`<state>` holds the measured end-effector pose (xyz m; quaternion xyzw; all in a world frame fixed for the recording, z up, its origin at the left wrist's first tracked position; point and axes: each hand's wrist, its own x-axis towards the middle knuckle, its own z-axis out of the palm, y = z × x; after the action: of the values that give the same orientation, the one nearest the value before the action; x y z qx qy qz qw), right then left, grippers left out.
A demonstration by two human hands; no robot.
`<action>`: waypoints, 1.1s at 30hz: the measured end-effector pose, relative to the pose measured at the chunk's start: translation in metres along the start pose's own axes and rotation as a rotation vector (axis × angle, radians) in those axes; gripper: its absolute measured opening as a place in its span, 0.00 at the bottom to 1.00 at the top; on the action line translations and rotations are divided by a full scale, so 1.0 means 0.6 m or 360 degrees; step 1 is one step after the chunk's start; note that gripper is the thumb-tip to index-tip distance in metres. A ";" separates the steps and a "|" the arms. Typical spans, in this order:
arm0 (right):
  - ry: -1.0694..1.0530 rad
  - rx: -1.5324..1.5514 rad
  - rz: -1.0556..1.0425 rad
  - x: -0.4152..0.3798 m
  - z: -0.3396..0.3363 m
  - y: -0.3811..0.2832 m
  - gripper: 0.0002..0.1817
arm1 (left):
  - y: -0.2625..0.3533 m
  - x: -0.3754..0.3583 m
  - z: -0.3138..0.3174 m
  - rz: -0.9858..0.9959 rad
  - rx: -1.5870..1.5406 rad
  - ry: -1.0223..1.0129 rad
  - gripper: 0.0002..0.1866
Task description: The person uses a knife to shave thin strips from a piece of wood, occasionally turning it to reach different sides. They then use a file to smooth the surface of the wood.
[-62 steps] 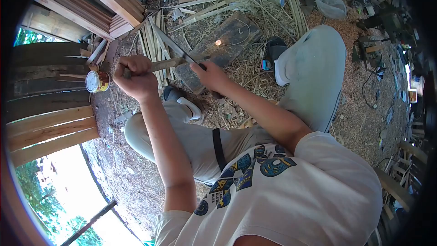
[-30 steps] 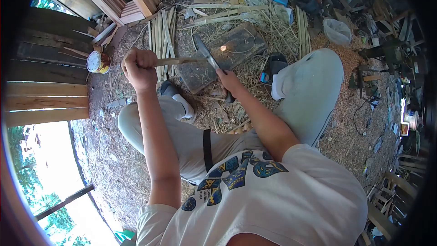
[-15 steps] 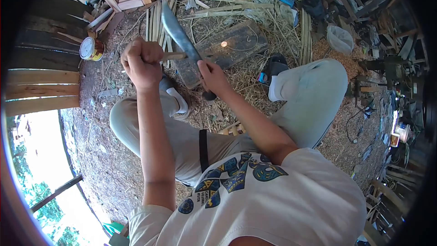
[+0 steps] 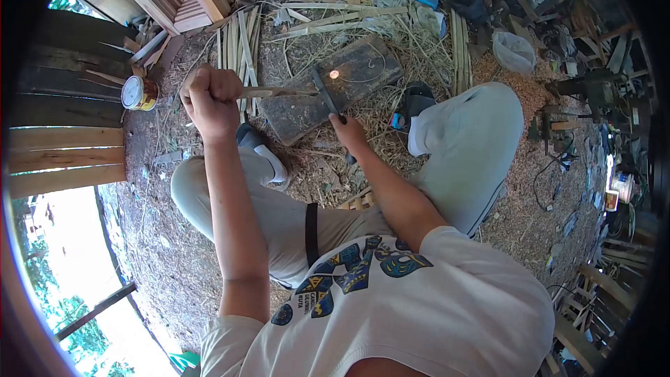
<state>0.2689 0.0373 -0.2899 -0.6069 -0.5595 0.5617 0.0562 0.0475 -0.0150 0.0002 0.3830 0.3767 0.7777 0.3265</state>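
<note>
One paint can [image 4: 140,93] stands left of the wooden board [image 4: 363,84], well apart from it. Nearer, also left of the board, the left grip [image 4: 212,101] is clenched around one end of a stick [image 4: 279,91]; the other end reaches over the board, though whether it touches the wood I cannot tell. Pale strips [image 4: 246,63] lie on the ground off the board's far left corner. Over the board's middle, a knife [image 4: 326,91] crosses the stick near its free end, and the right grip [image 4: 349,132], at the board's near edge, is wrapped around the handle. Half a second ago the blade crossed close to the left fist, its tip beyond the board; now it has shifted rightward, so it seems to bear on the stick's outer part, with more room for the fingers. A plastic bag [image 4: 514,52] sits right of the board.
</note>
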 end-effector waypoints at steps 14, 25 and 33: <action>-0.0015 0.0255 -0.1118 -0.234 -0.029 -0.274 0.24 | -0.008 -0.001 0.024 0.0010 0.0045 0.0153 0.21; -0.0298 -0.0132 -0.0141 0.012 -0.041 0.043 0.11 | -0.004 0.014 0.001 0.0004 0.0035 0.0123 0.22; -0.0134 0.0380 -0.0890 -0.172 -0.021 -0.240 0.25 | -0.003 0.012 0.000 -0.0045 -0.0002 0.0066 0.22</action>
<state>0.2158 0.0207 -0.1210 -0.3947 -0.6366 0.6109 0.2565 0.0446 -0.0084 0.0010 0.3612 0.3883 0.7810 0.3298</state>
